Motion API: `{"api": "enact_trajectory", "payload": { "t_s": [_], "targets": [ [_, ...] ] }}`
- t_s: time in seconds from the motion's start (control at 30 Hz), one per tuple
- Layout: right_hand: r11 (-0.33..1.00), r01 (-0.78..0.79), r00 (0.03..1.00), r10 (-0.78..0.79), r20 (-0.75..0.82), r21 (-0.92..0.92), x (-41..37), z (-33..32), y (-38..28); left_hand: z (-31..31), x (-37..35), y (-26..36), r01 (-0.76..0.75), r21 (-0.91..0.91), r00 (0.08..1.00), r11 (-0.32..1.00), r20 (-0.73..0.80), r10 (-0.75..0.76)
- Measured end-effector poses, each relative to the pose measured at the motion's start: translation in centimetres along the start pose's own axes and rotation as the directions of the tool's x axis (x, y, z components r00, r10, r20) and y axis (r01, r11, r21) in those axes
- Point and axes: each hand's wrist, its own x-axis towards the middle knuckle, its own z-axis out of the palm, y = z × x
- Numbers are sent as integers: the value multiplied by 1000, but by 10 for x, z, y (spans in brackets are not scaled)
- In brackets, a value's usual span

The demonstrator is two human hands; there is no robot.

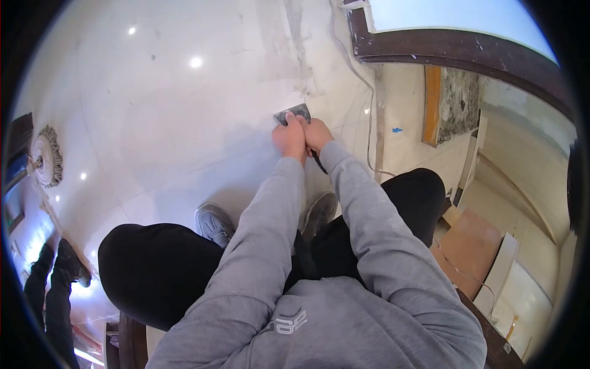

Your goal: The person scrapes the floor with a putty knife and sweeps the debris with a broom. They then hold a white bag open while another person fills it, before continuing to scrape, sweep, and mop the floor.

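Note:
Both hands come together on a scraper with a wide, dark, stained blade [294, 114], held low over the pale tiled floor [184, 123]. My left hand [290, 138] is closed at the blade's near side, with its thumb lying on the blade. Pressed against it, my right hand [316, 133] is wrapped round the tool; the black handle [319, 163] sticks out below toward me. Whether the blade's edge touches the tile is hard to tell. Ahead of the blade, a grey smeared streak [295, 43] runs along the floor.
My grey shoes [215, 224] stand close behind the hands. A cable [372, 104] snakes along the right, near a dark frame [442, 46], a stained board [458, 101] and a blue scrap [397, 130]. At left are a round mop [48, 157] and another person's legs [58, 283].

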Motion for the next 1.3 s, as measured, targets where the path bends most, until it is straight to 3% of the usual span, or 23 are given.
{"api": "enact_trajectory", "payload": {
  "t_s": [0.03,0.1,0.17,0.23,0.3,0.33,0.37,0.43,0.47,0.5,0.57,0.6,0.63,0.7,0.73,0.77,0.83,0.87,1.0,1.07,1.1,1.23,1.3],
  "targets": [
    [994,96,986,-102,-132,-45,5,8,13,-1,2,-1,-84,129,993,988,-69,93],
    [997,43,999,-42,-21,57,14,5,2,-8,-5,8,-132,272,976,953,-132,173],
    [972,-101,993,86,78,212,-1,-6,-37,-23,-31,69,120,-99,985,988,134,-106],
    [981,-40,996,25,82,190,17,4,-9,-24,-29,59,124,-69,982,990,153,-112],
    [975,221,952,-212,-221,17,32,26,34,-7,-1,2,-269,382,925,884,-155,348],
    [986,161,956,-143,-257,52,35,33,44,-14,-13,7,-211,156,971,965,-79,225],
    [987,157,958,-142,-250,43,25,24,30,-17,-17,19,-199,151,973,968,-84,214],
    [973,-5,997,-14,79,232,-8,-2,-19,-29,-27,53,121,-14,974,993,196,-116],
    [939,-66,992,25,124,338,2,-2,-23,-30,-37,71,159,-57,974,986,172,-147],
    [939,-56,992,14,124,339,2,-1,-23,-28,-34,68,149,-62,976,987,170,-137],
    [979,7,998,-18,54,204,3,1,-14,-24,-25,49,-117,226,993,967,18,115],
    [989,88,996,-85,-32,118,18,9,6,-20,-23,35,-141,327,987,934,-28,159],
    [988,154,982,-151,-117,18,33,17,26,-18,-19,33,-142,323,987,936,-30,160],
    [984,-31,997,18,78,173,-6,2,-6,-18,-17,21,-108,272,993,956,-21,118],
    [974,-21,993,-6,118,227,-12,-4,-20,-33,-37,50,74,18,982,997,173,-76],
    [973,-30,993,3,122,228,-10,-3,-18,-31,-36,46,81,24,981,996,173,-84],
    [927,-86,994,54,99,366,-2,-2,-27,-22,-25,54,17,-10,996,1000,89,-16],
    [926,-76,995,44,95,371,-5,-1,-29,-24,-28,49,-97,78,995,992,25,95],
    [951,-115,993,100,67,287,-18,1,-22,-29,-30,35,-198,262,971,945,-77,225],
    [926,-73,993,33,113,370,-5,-3,-29,-37,-36,64,109,-97,965,989,250,-82],
    [925,-62,993,19,116,374,-4,-3,-33,-36,-34,66,97,-100,968,990,242,-70],
    [960,-37,998,22,59,277,-13,-6,-17,-18,-35,30,-49,-32,998,998,29,50],
    [984,155,980,-164,-112,-83,-25,3,15,-11,-39,-18,-102,-80,988,992,-124,92]
  ]
}}
